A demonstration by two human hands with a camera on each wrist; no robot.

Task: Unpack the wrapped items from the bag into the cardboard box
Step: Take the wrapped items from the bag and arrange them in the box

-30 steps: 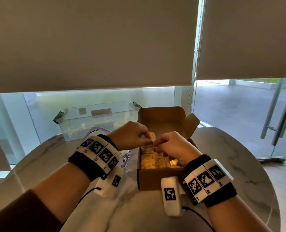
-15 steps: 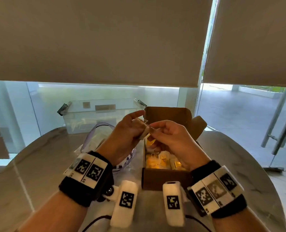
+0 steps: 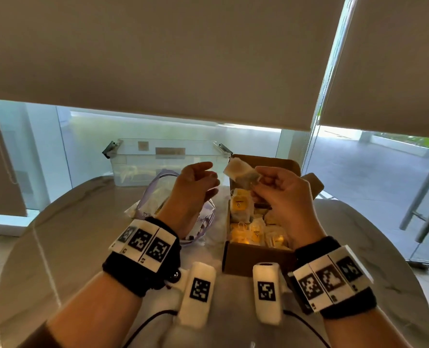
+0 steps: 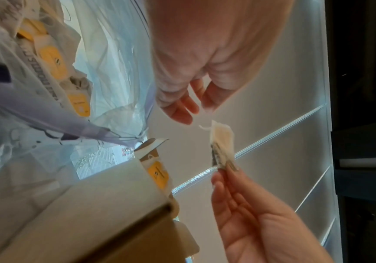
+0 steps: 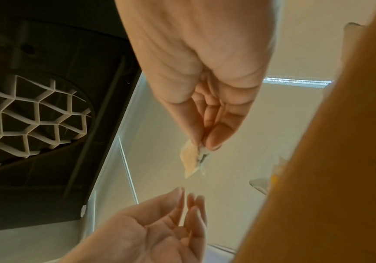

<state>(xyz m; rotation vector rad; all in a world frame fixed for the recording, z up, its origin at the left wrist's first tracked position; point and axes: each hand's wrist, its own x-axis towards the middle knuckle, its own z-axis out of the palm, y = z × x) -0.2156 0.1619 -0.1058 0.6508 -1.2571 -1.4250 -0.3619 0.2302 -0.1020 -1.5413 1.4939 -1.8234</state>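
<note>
My right hand pinches one wrapped item between thumb and fingers, raised above the far end of the open cardboard box. My left hand hovers just left of it, fingers loosely spread, holding nothing. More wrapped items lie inside the box. The clear bag sits on the table left of the box, a clear bin beyond.
</note>
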